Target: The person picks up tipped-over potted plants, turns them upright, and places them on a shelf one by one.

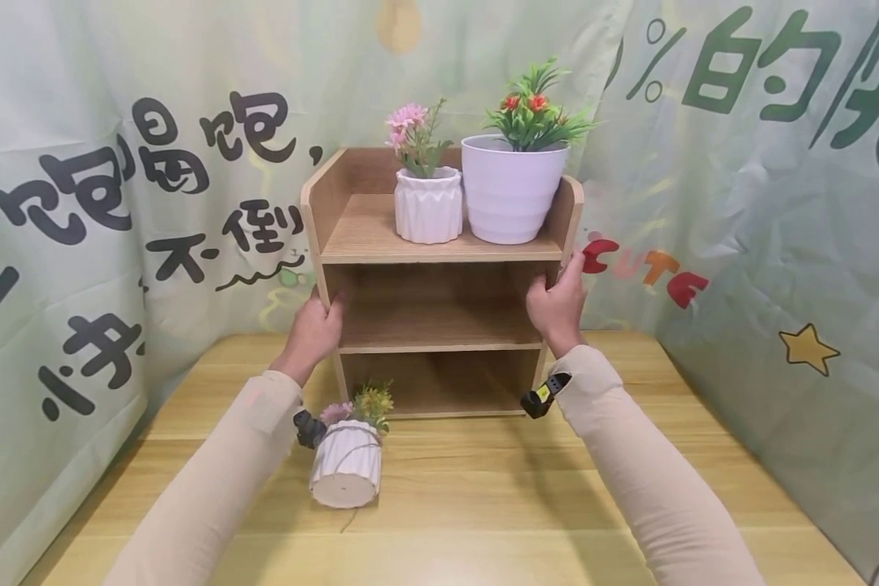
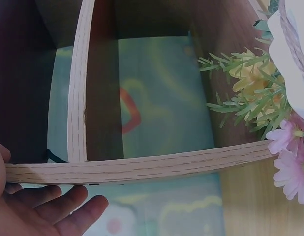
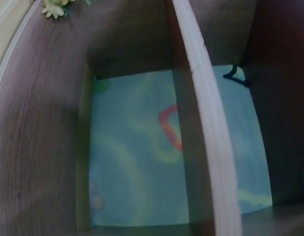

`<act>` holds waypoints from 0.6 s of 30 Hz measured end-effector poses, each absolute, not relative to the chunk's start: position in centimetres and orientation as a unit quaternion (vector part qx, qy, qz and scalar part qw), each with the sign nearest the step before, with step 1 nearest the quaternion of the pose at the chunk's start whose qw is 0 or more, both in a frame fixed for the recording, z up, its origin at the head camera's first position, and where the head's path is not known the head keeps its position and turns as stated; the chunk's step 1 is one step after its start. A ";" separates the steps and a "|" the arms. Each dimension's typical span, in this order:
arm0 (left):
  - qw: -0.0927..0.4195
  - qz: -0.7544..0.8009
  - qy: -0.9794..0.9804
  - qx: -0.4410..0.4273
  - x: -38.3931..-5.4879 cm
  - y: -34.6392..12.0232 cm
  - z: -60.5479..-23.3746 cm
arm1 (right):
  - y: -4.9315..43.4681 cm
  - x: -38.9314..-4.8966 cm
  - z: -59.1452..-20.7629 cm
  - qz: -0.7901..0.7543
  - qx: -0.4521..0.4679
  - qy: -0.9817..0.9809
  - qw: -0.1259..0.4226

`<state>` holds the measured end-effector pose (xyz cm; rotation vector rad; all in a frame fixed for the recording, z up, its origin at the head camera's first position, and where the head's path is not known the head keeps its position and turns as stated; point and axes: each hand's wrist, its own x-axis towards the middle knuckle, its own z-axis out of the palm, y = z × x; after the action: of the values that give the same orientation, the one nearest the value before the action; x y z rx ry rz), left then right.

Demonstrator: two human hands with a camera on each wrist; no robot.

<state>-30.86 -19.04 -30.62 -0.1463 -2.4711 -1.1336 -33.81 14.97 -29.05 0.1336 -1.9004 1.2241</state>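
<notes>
A small wooden shelf unit stands on the table between my hands. My left hand grips its left side panel, the thumb inside and the fingers outside, as the left wrist view also shows. On the opposite side panel, my right hand holds on at about the same height. Two plants are on the top board: pink flowers in a small ribbed white pot, and red flowers in a larger white pot. The right hand itself is out of the right wrist view, which looks into the compartments.
Near my left forearm, another ribbed white pot with string round it and pink and yellow flowers lies tipped on the wooden table, its base towards me. A printed curtain hangs behind and along both sides.
</notes>
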 end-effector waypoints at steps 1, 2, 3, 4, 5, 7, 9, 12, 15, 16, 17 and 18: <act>0.206 -0.407 -0.888 -0.051 -30.8 -19.1 -30.6 | 15.0 -33.9 -29.2 0.480 0.048 -0.768 0.422; 0.204 -0.406 -0.890 -0.050 -30.8 -19.1 -30.6 | 15.1 -34.0 -29.3 0.473 0.044 -0.773 0.421; 0.202 -0.405 -0.890 -0.050 -30.7 -19.2 -30.6 | 15.1 -34.1 -29.5 0.467 0.041 -0.776 0.422; 0.199 -0.405 -0.891 -0.048 -30.7 -19.2 -30.6 | 15.2 -34.3 -29.6 0.461 0.038 -0.778 0.425; 0.199 -0.403 -0.892 -0.050 -30.6 -19.3 -30.6 | 15.2 -34.4 -29.7 0.461 0.036 -0.776 0.428; 0.195 -0.394 -0.897 -0.049 -30.6 -19.3 -30.5 | 15.3 -34.6 -29.9 0.460 0.034 -0.773 0.436; 0.184 -0.375 -0.907 -0.047 -30.5 -19.3 -30.5 | 15.3 -34.7 -29.9 0.466 0.035 -0.765 0.444; 0.168 -0.341 -0.924 -0.047 -30.1 -19.3 -30.6 | 15.4 -34.9 -29.9 0.469 0.037 -0.758 0.453; 0.143 -0.329 -0.932 -0.043 -29.3 -19.5 -31.1 | 15.4 -34.9 -30.0 0.470 0.035 -0.758 0.451; 0.133 -0.328 -0.934 -0.039 -29.0 -19.5 -31.2 | 15.4 -35.0 -30.0 0.471 0.035 -0.759 0.448; 0.120 -0.331 -0.935 -0.034 -28.7 -19.6 -31.4 | 15.4 -35.0 -30.0 0.471 0.035 -0.760 0.446; 0.104 -0.335 -0.936 -0.028 -28.4 -19.6 -31.5 | 15.4 -35.0 -30.0 0.472 0.035 -0.760 0.445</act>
<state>-28.37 -19.60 -31.52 -0.0834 -2.7599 -0.9887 -35.03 15.41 -30.00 0.0876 -1.8828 1.1705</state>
